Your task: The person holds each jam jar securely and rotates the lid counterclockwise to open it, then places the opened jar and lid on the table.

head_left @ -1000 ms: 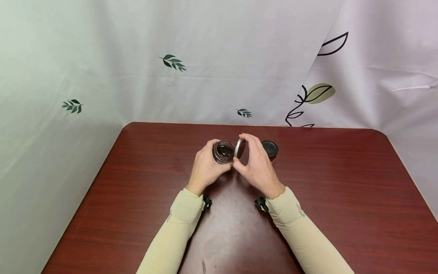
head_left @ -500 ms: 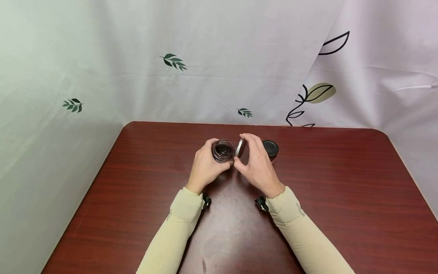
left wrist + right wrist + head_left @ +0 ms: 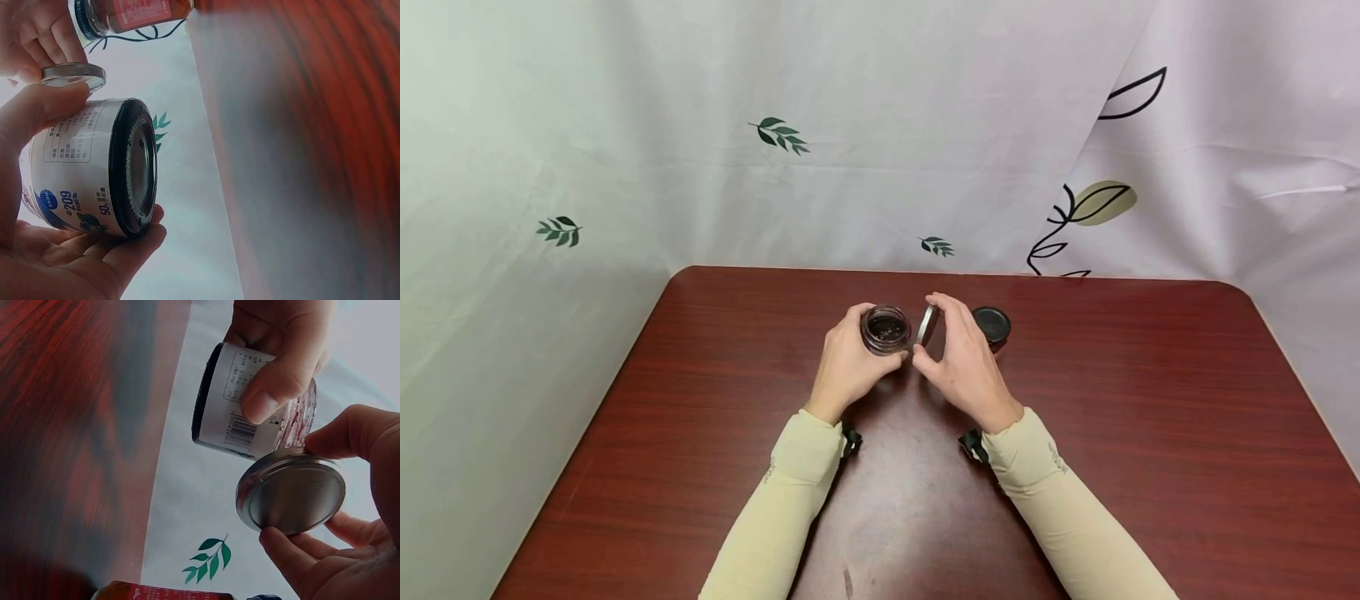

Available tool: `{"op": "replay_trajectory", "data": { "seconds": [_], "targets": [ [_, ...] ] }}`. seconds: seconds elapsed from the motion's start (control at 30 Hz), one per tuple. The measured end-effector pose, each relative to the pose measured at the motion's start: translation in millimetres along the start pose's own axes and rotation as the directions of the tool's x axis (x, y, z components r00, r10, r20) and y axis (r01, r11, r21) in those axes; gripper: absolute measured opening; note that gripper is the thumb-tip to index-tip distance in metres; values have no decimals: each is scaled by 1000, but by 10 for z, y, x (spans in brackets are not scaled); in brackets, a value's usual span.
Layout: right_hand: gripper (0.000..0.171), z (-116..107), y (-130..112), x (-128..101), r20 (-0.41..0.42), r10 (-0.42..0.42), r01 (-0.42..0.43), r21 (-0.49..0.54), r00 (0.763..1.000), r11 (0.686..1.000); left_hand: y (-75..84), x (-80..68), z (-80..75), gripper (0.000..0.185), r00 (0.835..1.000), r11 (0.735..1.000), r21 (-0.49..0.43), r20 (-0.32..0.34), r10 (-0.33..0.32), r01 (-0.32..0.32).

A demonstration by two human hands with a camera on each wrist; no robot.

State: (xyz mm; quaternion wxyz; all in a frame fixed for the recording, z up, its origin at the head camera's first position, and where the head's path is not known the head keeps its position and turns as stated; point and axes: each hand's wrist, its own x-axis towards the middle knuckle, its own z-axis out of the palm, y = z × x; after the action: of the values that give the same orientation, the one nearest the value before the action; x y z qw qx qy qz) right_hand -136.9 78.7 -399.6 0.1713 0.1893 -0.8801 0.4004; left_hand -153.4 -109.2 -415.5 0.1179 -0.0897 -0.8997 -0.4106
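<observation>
My left hand [image 3: 852, 358] grips a glass jam jar [image 3: 885, 330] that has dark contents and no lid on its mouth. In the left wrist view, the jar [image 3: 81, 169] shows a white label with a blueberry picture, and the thumb and fingers wrap its sides. A silver metal lid [image 3: 927, 324] stands on edge, pinched between the thumb and fingers of my right hand [image 3: 962, 362], just right of the jar. The right wrist view shows the flat silver top of the lid [image 3: 292, 495], close beside the jar's threaded neck.
Behind the right hand stands a second jar with a dark lid [image 3: 992, 325]; its red label [image 3: 140, 11] shows in the left wrist view. The brown wooden table [image 3: 1120, 433] ends at a pale curtain [image 3: 850, 183] with leaf prints.
The left hand has moved the jar slightly left, so the gap to the lid is wider. The lid has turned more edge-on in the right hand.
</observation>
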Motion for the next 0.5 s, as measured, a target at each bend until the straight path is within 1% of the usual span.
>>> {"op": "replay_trajectory", "data": {
  "seconds": [0.3, 0.5],
  "targets": [
    [69, 30, 6, -14, 44, 33, -32, -13, 998, 999, -9, 4, -26, 71, 999, 999, 5, 11, -35, 35],
    [69, 39, 11, -22, 44, 13, -12, -12, 999, 1000, -5, 5, -35, 71, 999, 999, 5, 8, -45, 45]
  ]
}}
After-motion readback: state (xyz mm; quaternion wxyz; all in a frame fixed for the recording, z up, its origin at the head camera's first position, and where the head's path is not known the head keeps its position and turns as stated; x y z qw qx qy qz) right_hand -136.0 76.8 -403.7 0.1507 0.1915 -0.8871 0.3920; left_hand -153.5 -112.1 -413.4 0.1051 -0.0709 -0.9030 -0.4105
